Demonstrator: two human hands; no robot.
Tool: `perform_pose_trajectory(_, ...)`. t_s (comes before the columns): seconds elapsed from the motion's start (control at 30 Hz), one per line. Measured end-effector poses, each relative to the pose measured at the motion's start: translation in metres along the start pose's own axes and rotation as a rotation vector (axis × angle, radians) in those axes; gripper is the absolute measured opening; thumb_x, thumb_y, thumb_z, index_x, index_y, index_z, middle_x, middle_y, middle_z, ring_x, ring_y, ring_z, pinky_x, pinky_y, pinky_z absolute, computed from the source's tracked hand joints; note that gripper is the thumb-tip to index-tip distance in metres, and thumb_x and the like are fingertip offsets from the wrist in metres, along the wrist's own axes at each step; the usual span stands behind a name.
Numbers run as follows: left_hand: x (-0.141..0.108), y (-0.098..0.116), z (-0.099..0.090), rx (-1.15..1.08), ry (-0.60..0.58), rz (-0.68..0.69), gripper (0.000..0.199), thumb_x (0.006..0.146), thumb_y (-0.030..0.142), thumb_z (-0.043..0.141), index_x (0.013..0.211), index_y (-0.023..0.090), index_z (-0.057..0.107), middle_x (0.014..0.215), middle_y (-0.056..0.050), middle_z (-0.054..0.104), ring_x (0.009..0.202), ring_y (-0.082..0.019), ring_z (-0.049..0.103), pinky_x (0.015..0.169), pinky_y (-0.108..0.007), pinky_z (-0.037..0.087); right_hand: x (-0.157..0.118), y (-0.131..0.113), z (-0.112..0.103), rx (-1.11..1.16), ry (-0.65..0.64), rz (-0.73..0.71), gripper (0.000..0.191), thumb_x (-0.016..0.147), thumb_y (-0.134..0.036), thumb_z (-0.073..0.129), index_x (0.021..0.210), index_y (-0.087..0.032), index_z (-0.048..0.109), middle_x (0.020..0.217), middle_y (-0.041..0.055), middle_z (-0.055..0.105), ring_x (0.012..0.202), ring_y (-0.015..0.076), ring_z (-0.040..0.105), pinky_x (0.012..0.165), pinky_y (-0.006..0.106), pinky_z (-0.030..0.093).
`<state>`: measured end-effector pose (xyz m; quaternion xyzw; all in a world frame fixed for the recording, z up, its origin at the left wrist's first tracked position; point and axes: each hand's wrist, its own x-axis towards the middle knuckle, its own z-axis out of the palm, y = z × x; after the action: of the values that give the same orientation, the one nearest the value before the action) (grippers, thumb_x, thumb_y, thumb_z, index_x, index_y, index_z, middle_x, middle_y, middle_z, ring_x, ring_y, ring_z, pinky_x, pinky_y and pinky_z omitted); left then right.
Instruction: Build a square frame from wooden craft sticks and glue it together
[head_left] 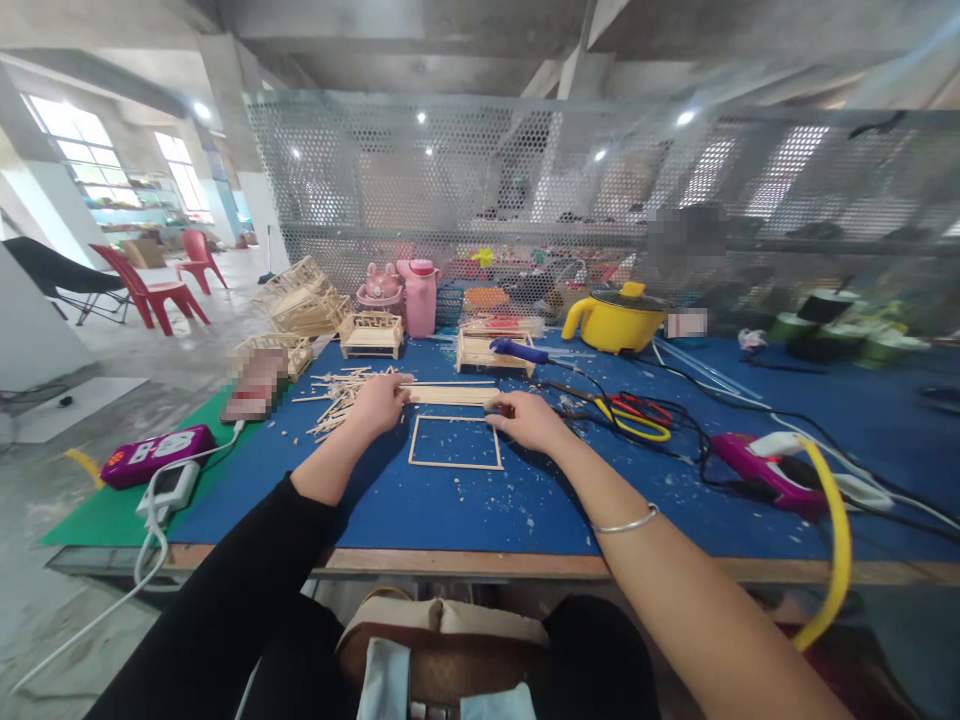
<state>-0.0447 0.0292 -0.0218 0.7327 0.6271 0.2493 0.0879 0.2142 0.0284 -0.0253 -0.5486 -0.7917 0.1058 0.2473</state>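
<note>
Several thin wooden sticks [451, 396] lie side by side in a flat row between my hands. My left hand [379, 402] has its fingers curled around the left end of the row. At the right end, my right hand [529, 422] holds the sticks between thumb and fingers. Just in front of them a thin rectangular stick frame [456, 466] lies flat on the blue table mat [450, 515], its right side close to my right thumb. A messy pile of loose sticks [337, 402] is beside my left hand. The exact finger contact is partly hidden.
Behind the sticks, a blue glue gun [519, 350] rests on a small wooden bed-shaped piece [472, 352]. Another such piece [372, 335] stands near a pink bottle [420, 298]. A yellow pot [619, 322], yellow-handled pliers [634, 420], cables and purple power strips [769, 478] lie rightward.
</note>
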Motion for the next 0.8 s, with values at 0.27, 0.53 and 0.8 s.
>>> perform_pose_trajectory(0.27,-0.004,0.022,0.016,0.12,-0.095,0.043,0.045,0.071,0.021,0.061,0.116,0.024,0.059,0.09,-0.001,0.071,0.09,-0.02,0.063,0.079,-0.028,0.047,0.001,-0.023,0.009,-0.319,-0.098,0.028,0.019,0.077,-0.026,0.058,0.086,-0.024,0.074,0.095,0.0074,0.071,0.092,0.0216,0.062,0.078,0.027,0.043)
perform_pose_trajectory(0.53,-0.003,0.034,0.015,0.237,-0.107,0.016,0.049,0.072,0.01,0.052,0.12,0.022,0.055,0.106,-0.009,0.067,0.098,-0.024,0.061,0.084,-0.033,0.046,0.001,-0.035,0.01,-0.457,-0.139,0.062,0.019,0.076,-0.016,0.055,0.083,-0.012,0.073,0.088,0.0166,0.07,0.087,0.0253,0.064,0.075,0.03,0.046)
perform_pose_trajectory(0.8,-0.001,0.031,0.011,0.222,-0.136,0.081,0.034,0.074,0.008,0.049,0.104,0.019,0.06,0.099,-0.009,0.067,0.095,-0.023,0.061,0.083,-0.032,0.045,0.004,-0.033,0.009,-0.46,-0.167,0.023,0.018,0.077,-0.014,0.055,0.085,-0.011,0.071,0.092,0.0187,0.069,0.09,0.026,0.063,0.079,0.03,0.044)
